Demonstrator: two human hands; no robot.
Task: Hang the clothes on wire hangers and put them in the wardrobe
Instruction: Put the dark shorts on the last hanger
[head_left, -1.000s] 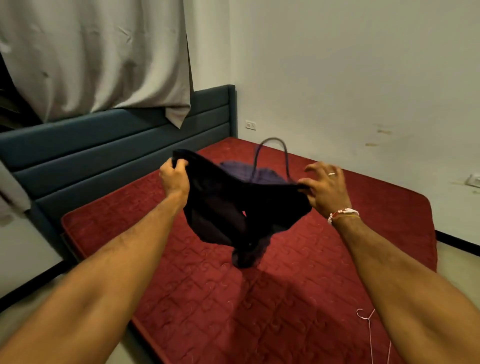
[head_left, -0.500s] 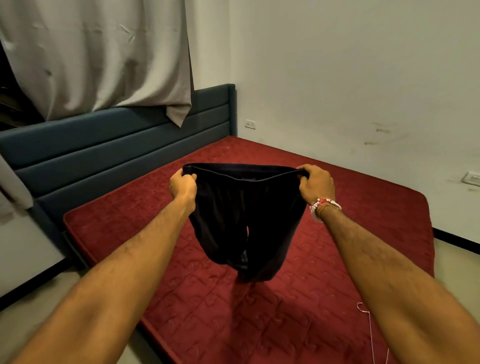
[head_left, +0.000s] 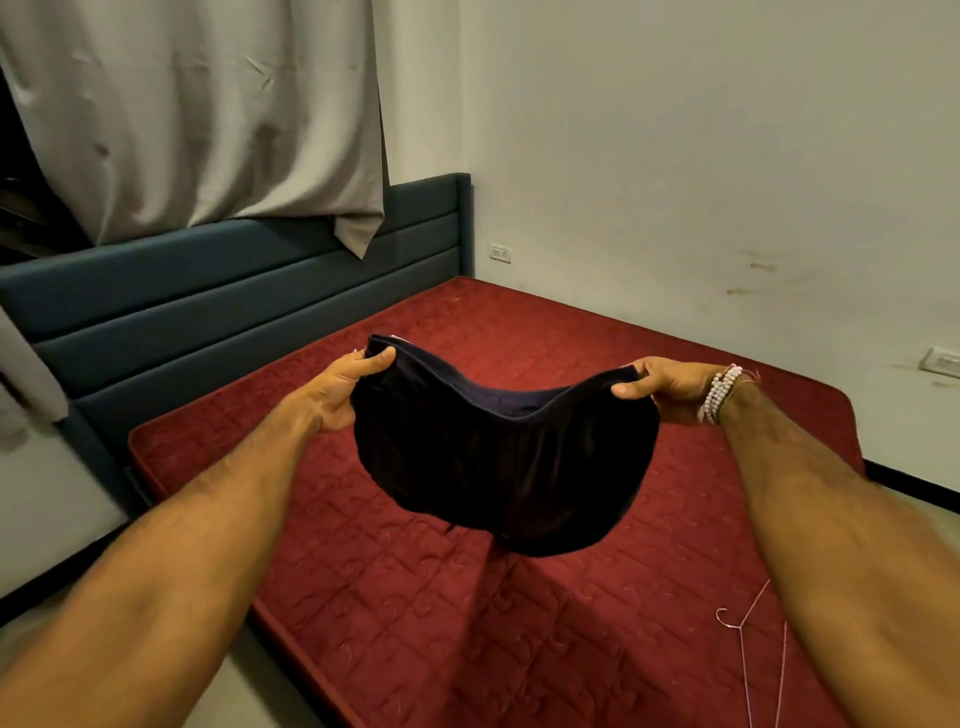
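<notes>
Left hand (head_left: 343, 387) and right hand (head_left: 662, 382) each pinch dark garment (head_left: 498, 462) top edge, thumbs forward; cloth sags between fingers, above red mattress (head_left: 415, 597). Wire hanger (head_left: 748, 639) below right forearm.

garment (head_left: 498, 467): dark, held up by two top corners, top edge sagging, above the mattress (head_left: 363, 597)
hanger (head_left: 740, 627): thin pale wire, flat on mattress, near edge
</notes>
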